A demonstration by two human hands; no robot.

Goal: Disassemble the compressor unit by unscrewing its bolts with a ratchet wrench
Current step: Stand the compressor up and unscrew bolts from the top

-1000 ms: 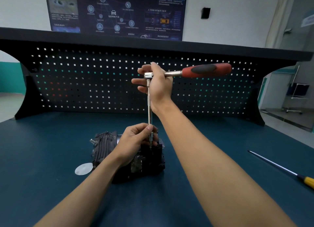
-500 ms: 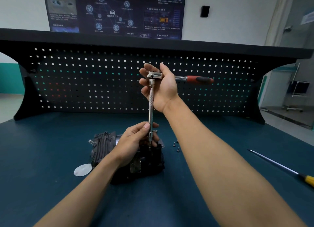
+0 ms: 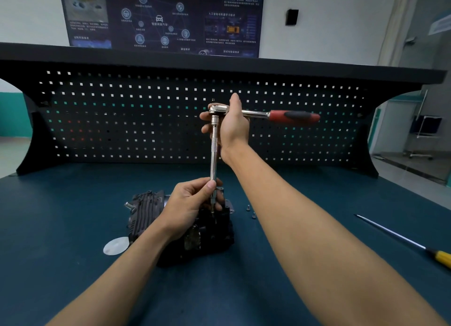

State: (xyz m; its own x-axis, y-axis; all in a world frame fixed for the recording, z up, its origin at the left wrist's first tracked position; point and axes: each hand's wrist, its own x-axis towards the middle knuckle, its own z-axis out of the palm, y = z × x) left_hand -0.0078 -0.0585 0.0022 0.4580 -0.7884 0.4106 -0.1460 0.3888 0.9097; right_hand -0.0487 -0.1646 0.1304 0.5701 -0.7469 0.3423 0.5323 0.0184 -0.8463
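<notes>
Bench [image 3: 73,264] before pegboard [image 3: 122,120]: compressor [image 3: 146,211] set mid-bench, clear of its edges.
The wrench [image 3: 263,114] head is clasped by the right grip [image 3: 231,128]; its upright extension [image 3: 214,154] is pinched by the left grip [image 3: 188,203] just above the compressor.

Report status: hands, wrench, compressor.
Left hand pinches extension bar low, just above compressor unit. Right hand grips ratchet wrench at its head, handle pointing right. Loose bolts lie right of the unit; nothing seen in the way.

Round the compressor unit [image 3: 146,211]: loose bolts [image 3: 253,214] at three o'clock, disc [image 3: 116,246] at eight (just beside it); nine o'clock lies open.
</notes>
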